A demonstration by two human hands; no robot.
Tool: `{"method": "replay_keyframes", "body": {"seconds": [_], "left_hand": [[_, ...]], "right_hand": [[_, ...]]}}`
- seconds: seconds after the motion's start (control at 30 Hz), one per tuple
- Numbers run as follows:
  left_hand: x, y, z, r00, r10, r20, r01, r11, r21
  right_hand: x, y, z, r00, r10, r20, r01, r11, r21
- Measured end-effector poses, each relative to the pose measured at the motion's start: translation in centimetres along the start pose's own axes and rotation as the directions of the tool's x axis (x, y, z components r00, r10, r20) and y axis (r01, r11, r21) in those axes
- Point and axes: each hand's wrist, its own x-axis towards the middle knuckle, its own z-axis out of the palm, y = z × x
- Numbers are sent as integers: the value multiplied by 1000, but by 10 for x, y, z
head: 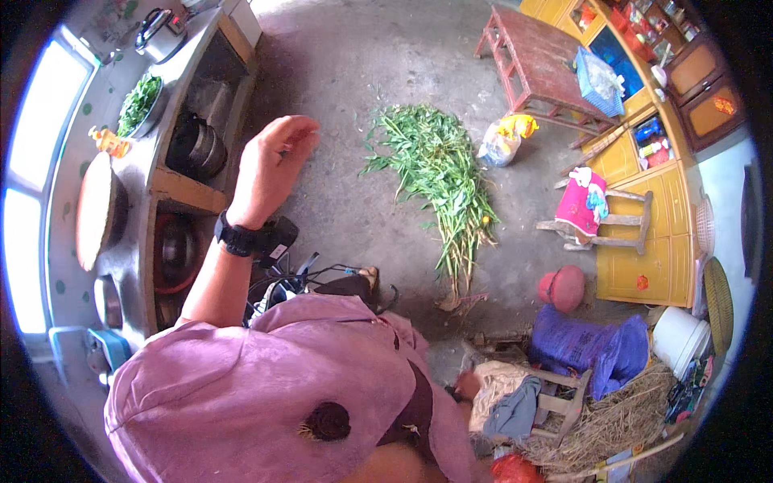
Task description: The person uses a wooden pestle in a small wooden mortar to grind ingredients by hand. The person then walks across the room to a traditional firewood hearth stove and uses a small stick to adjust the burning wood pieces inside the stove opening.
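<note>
My left hand (279, 158) is raised at the left of the view, a black watch on its wrist. Its fingers curl loosely, and I see nothing between them. Below it is bare concrete floor, with the counter's open shelves to its left. My right hand (467, 385) shows small and partly hidden beside my pink shirt. It is next to beige and grey clothes (513, 404) draped on a wooden stool (564, 407); whether it grips anything is unclear. Ahead, a heap of leafy green stalks (432, 163) lies on the floor, roots towards me.
Left, a counter (142, 199) carries a pressure cooker (163, 37) and a bowl of greens (141, 107). Right are a red wooden table (537, 54), a tied plastic bag (502, 143), a small wooden chair (622, 220), a purple sack (574, 338), a white bucket (679, 338) and straw (616, 416).
</note>
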Motion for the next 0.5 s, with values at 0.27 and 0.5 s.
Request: {"method": "replay_keyframes", "body": {"seconds": [0.27,0.5], "left_hand": [[78,-63,-4,982,-149,-116,137,985,-109],[143,-117,-33,891,-282,-357,324,944,62]], "right_hand": [[213,-37,-234,924,379,-50,-36,215,976],[335,-10,-229,987,76,138,-150,722,675]]}}
